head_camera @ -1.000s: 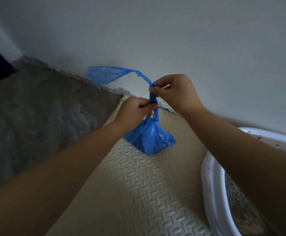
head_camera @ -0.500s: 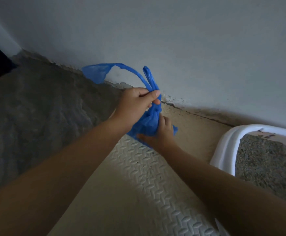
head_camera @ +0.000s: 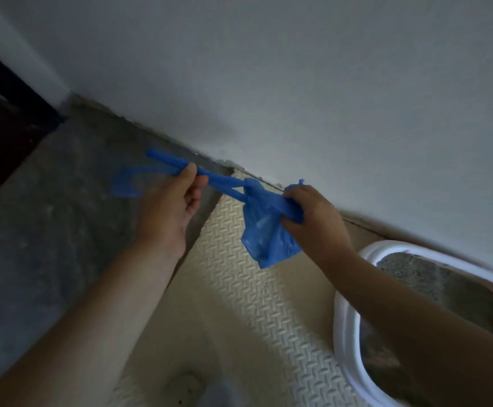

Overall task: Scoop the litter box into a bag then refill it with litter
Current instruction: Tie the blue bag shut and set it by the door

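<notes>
The upper half of the frame is filled by a pale wall [head_camera: 298, 83]. Below it, on the left, a grey, rough floor [head_camera: 48, 230] is seen, with a dark opening at the far left edge. The centre and bottom are covered by a cream foam mat [head_camera: 254, 318] with an embossed pattern, laid up against the wall. At the lower right a white litter box [head_camera: 345, 333] is set on the mat, partly hidden by the right forearm; grey litter [head_camera: 415, 271] is seen inside it.

A blue bag [head_camera: 266, 233] is held in the air above the mat, in the middle of the frame, its small filled pouch hanging down. One twisted strand of the bag is pinched between thumb and fingers of the left hand [head_camera: 169, 207] and drawn toward the upper left. The other strand, just beside the pouch's neck, is gripped by the curled fingers of the right hand [head_camera: 312, 218]. The two strands are seen to meet at a bunched point above the pouch.
</notes>
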Demonstrator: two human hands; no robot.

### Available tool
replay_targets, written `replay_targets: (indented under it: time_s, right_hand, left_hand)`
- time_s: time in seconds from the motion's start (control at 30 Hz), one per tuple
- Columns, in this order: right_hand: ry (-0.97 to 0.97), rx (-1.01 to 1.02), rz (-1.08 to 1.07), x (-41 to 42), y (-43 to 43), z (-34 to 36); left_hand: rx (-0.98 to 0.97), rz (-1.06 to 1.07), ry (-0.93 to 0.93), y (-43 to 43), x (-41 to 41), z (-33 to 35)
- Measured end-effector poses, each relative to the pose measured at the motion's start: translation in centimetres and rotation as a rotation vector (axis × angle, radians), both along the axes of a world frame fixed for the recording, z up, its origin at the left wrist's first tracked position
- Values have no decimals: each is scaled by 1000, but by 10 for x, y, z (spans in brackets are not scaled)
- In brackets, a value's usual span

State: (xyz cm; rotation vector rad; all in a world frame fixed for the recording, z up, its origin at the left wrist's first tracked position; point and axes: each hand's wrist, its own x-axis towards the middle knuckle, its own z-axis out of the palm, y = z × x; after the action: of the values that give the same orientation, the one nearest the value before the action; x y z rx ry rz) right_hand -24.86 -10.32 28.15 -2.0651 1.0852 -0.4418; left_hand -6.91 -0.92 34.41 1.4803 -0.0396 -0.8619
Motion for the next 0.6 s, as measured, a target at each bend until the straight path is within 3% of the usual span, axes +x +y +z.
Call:
replay_targets:
  time_s: [0.13,0.37,0.47,0.6]
  right_hand:
    - [37,-1,37,18,10,146]
    - [-16,-57,0,78,58,422]
    - [-75,-69,23,102,88,510]
    - [-127,-121,162,132,135,601]
  left_hand:
    - [20,46,26,25,22,127]
    - [34,28,-321,84,75,396]
    - [49,77,-459,131,92,485]
    - [39,239,-509,204,100,565]
